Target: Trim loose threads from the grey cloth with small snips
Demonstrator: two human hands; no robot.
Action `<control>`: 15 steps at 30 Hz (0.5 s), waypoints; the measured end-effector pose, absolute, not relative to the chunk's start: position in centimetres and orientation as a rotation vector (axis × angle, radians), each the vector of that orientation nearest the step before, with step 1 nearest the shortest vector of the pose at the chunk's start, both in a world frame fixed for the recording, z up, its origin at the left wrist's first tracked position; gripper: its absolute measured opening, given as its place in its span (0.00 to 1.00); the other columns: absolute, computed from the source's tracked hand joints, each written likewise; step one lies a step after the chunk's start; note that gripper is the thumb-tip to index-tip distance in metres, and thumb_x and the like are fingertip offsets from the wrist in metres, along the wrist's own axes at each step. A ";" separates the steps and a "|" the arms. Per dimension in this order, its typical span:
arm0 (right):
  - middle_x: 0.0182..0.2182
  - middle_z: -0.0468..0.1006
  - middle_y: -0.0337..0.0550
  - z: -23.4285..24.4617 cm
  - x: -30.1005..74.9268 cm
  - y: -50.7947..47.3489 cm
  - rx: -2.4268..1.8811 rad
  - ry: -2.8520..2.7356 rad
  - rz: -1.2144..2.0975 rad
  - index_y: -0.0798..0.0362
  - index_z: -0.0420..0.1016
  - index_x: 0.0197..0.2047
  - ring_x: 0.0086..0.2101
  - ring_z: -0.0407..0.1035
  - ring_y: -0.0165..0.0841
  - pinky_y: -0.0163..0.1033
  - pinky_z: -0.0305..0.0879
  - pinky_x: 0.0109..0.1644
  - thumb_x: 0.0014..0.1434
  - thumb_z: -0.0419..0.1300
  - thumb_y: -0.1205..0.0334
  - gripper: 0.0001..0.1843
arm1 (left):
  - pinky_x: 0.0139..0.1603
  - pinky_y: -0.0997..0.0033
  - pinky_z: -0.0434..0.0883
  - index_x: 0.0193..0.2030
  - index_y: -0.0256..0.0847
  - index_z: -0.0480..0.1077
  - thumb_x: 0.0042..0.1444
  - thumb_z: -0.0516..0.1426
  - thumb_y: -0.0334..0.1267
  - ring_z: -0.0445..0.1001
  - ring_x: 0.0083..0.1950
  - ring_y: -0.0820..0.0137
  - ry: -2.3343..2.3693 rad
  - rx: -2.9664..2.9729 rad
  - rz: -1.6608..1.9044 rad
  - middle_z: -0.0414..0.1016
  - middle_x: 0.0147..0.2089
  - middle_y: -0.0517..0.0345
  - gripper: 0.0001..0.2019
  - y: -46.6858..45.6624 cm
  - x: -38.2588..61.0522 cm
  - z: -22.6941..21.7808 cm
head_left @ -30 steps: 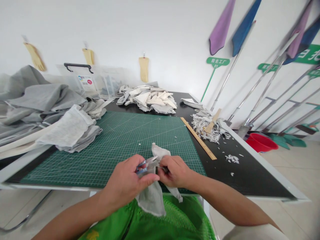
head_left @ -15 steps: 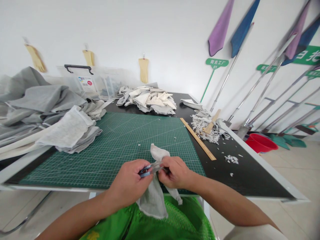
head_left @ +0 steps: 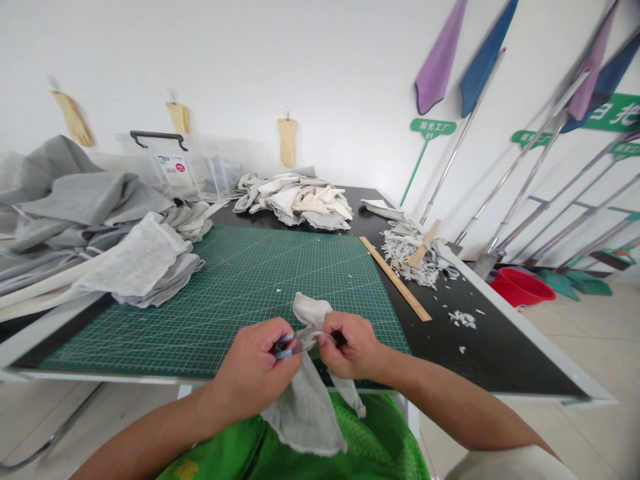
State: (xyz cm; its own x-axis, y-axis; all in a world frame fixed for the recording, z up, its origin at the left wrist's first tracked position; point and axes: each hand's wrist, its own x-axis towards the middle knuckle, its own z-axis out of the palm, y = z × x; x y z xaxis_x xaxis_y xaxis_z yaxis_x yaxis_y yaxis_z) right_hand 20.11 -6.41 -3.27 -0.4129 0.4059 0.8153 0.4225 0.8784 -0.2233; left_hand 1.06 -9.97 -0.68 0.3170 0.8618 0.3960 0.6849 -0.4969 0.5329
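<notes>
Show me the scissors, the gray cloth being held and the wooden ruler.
Scissors [head_left: 284, 354]: head view, on a blue handle.
Gray cloth [head_left: 307, 408]: head view, on its hanging lower part.
Wooden ruler [head_left: 395, 279]: head view, midway along its length.

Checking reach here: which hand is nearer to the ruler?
Right. The right hand holds cloth left of the near end of the ruler; the left hand, gripping scissors, is farther left.

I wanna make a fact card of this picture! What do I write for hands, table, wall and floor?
Left hand: holds blue-handled scissors
Right hand: grips gray cloth
Table: green grid mat, wooden ruler, heaps of cloth, shredded scraps
Wall: three yellow gloves, purple and blue cloths
Floor: red bucket
</notes>
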 end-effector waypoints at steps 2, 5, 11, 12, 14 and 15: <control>0.17 0.63 0.32 -3.2 20.1 -6.5 -0.626 -2.032 -0.007 0.52 0.60 0.30 0.17 0.56 0.23 0.28 0.52 0.21 0.54 0.51 0.65 0.02 | 0.24 0.77 0.56 0.21 0.39 0.59 0.50 0.53 0.34 0.59 0.21 0.78 1.408 2.312 0.981 0.60 0.19 0.67 0.09 -9.9 1.0 -0.7; 0.18 0.65 0.33 -3.0 20.2 -6.6 -0.673 -2.019 0.022 0.52 0.61 0.30 0.18 0.59 0.24 0.29 0.55 0.23 0.54 0.51 0.65 0.02 | 0.24 0.77 0.56 0.21 0.39 0.58 0.50 0.52 0.34 0.58 0.21 0.78 1.406 2.286 1.018 0.59 0.18 0.67 0.09 -9.9 0.9 -0.6; 0.17 0.66 0.33 -2.6 20.3 -6.7 -0.731 -2.001 0.093 0.52 0.62 0.30 0.17 0.59 0.24 0.28 0.55 0.22 0.53 0.51 0.65 0.02 | 0.23 0.79 0.56 0.21 0.39 0.59 0.47 0.51 0.30 0.57 0.21 0.78 1.368 2.173 1.071 0.57 0.18 0.67 0.07 -9.9 0.6 -0.3; 0.17 0.65 0.33 -2.6 20.2 -6.7 -0.727 -2.001 0.103 0.52 0.62 0.29 0.17 0.59 0.24 0.28 0.55 0.22 0.53 0.52 0.65 0.01 | 0.23 0.79 0.56 0.21 0.39 0.58 0.48 0.51 0.30 0.57 0.21 0.78 1.354 2.168 1.086 0.57 0.18 0.67 0.07 -9.9 0.6 -0.4; 0.17 0.65 0.32 -2.5 20.2 -6.7 -0.714 -2.004 0.125 0.52 0.62 0.29 0.17 0.58 0.23 0.28 0.54 0.21 0.53 0.52 0.65 0.01 | 0.23 0.79 0.56 0.20 0.39 0.58 0.49 0.51 0.31 0.57 0.21 0.79 1.333 2.157 1.114 0.57 0.18 0.67 0.08 -9.9 0.5 -0.4; 0.17 0.64 0.32 -2.5 20.2 -6.7 -0.715 -2.003 0.137 0.52 0.62 0.29 0.17 0.58 0.23 0.28 0.54 0.21 0.53 0.52 0.65 0.01 | 0.23 0.79 0.57 0.20 0.39 0.58 0.50 0.51 0.32 0.57 0.21 0.79 1.328 2.150 1.121 0.57 0.18 0.67 0.09 -9.8 0.5 -0.5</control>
